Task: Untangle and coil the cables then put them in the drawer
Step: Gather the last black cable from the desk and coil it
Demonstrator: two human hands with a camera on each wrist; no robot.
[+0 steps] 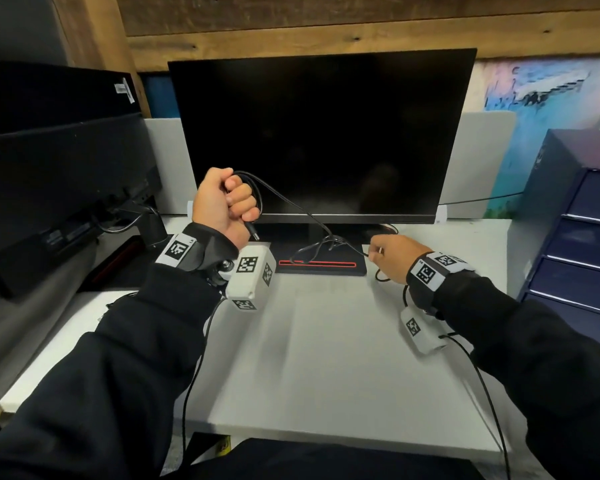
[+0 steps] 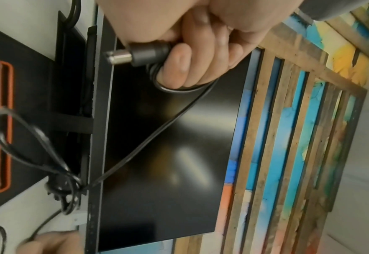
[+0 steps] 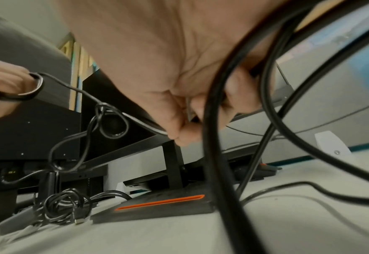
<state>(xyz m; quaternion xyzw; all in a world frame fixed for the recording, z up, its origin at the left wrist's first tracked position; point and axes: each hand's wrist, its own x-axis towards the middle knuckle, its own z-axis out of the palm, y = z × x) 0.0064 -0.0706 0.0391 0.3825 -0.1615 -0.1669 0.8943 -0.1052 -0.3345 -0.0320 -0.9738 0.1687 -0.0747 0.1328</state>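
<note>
My left hand (image 1: 234,200) is raised in front of the monitor and grips a thin black cable (image 1: 291,202), coiled round its fingers (image 2: 192,56). The cable's barrel plug (image 2: 133,53) sticks out below the fist. From there the cable slopes down to a loose knot (image 1: 328,241) hanging just above the monitor base. My right hand (image 1: 378,251) pinches the cable (image 3: 155,129) just right of the knot (image 3: 105,118), low over the table. A second tangled bundle of cables (image 3: 66,211) lies on the table left of the base. The dark blue drawer unit (image 1: 575,244) stands at the right, drawers closed.
A black monitor (image 1: 323,133) stands at the back on a flat base (image 1: 321,268) with a red slot. A second dark monitor (image 1: 59,188) is at the left. The white table (image 1: 326,358) stretches before me. Thick wrist-camera leads (image 3: 218,137) hang near my right hand.
</note>
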